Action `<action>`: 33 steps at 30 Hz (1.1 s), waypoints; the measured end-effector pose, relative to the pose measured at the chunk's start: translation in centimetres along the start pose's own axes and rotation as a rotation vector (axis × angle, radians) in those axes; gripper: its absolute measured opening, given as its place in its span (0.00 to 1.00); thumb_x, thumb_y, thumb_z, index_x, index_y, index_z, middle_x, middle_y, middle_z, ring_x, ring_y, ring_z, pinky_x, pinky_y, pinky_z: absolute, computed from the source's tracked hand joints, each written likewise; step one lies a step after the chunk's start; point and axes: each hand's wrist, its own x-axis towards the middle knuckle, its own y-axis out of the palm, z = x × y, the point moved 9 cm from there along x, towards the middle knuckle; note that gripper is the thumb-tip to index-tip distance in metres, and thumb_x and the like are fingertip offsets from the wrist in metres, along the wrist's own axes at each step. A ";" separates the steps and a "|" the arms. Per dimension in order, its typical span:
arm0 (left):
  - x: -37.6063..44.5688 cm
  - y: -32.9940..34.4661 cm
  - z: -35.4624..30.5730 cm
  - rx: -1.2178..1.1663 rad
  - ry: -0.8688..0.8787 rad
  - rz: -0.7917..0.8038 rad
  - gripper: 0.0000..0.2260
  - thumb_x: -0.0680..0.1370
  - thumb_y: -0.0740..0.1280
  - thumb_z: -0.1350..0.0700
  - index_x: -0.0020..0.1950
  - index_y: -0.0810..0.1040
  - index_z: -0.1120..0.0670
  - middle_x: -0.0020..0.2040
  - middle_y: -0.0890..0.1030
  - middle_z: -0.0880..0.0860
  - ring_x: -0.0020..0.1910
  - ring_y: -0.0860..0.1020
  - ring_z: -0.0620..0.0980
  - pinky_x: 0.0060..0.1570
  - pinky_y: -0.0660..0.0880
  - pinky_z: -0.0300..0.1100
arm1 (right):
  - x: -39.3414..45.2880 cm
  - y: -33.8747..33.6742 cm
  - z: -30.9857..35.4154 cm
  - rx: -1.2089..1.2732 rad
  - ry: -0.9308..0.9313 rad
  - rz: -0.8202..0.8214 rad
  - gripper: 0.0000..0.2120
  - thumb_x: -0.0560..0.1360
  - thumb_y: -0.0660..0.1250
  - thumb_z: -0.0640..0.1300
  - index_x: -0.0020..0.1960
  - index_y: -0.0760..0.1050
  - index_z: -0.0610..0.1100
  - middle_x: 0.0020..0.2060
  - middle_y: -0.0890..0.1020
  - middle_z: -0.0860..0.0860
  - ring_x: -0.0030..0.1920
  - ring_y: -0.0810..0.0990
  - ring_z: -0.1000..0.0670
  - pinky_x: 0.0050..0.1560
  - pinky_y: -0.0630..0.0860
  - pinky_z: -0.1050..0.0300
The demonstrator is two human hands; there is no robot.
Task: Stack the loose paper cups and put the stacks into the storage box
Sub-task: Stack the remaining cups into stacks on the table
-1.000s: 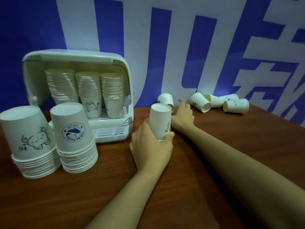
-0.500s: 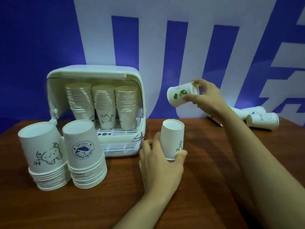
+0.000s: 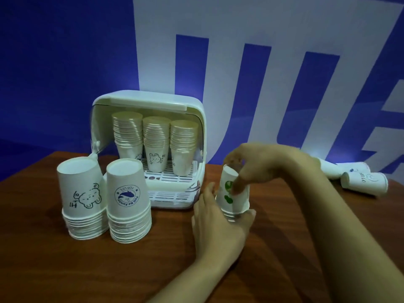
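At the middle of the wooden table [image 3: 65, 270], the right hand [image 3: 260, 165], which half a second ago held the green-printed cup [image 3: 232, 193] sideways in the air, has brought it upside down over the small stack [image 3: 231, 216] and still pinches its top. The left hand [image 3: 218, 224] keeps its curled grip round the stack's base. The storage box [image 3: 153, 106], far left, stands open with three stacks inside; two tall stacks [image 3: 105, 197] stand near left. Loose cups [image 3: 363, 184] lie far right.
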 end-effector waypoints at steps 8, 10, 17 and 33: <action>0.1 0.1 -0.3 0.049 0.047 0.028 0.27 0.75 0.73 0.39 0.71 0.70 0.41 0.62 0.76 0.37 0.65 0.74 0.44 0.68 0.71 0.53 | 0.5 0.6 -0.8 0.104 -0.126 0.102 0.21 0.69 0.76 0.60 0.60 0.81 0.55 0.52 0.83 0.57 0.51 0.82 0.50 0.52 0.78 0.55; 0.0 0.5 -0.6 0.115 0.072 0.061 0.28 0.77 0.71 0.39 0.74 0.67 0.43 0.65 0.75 0.38 0.68 0.72 0.44 0.69 0.68 0.49 | -0.1 1.0 -2.7 0.436 -0.164 0.157 0.29 0.69 0.71 0.68 0.65 0.80 0.55 0.54 0.84 0.56 0.48 0.82 0.52 0.47 0.77 0.58; -0.1 0.5 -0.2 0.132 0.036 0.066 0.28 0.77 0.69 0.37 0.74 0.66 0.41 0.67 0.74 0.37 0.68 0.72 0.43 0.70 0.67 0.47 | 2.5 1.1 -22.6 0.454 0.520 -0.792 0.26 0.74 0.71 0.56 0.68 0.74 0.47 0.64 0.79 0.46 0.65 0.75 0.40 0.62 0.73 0.44; 0.1 0.7 0.0 0.097 0.013 0.062 0.31 0.75 0.69 0.35 0.75 0.64 0.38 0.64 0.72 0.34 0.68 0.73 0.42 0.72 0.69 0.53 | 1.1 0.2 -22.6 0.675 0.325 -1.030 0.18 0.71 0.62 0.55 0.54 0.81 0.47 0.49 0.83 0.52 0.54 0.80 0.45 0.50 0.73 0.53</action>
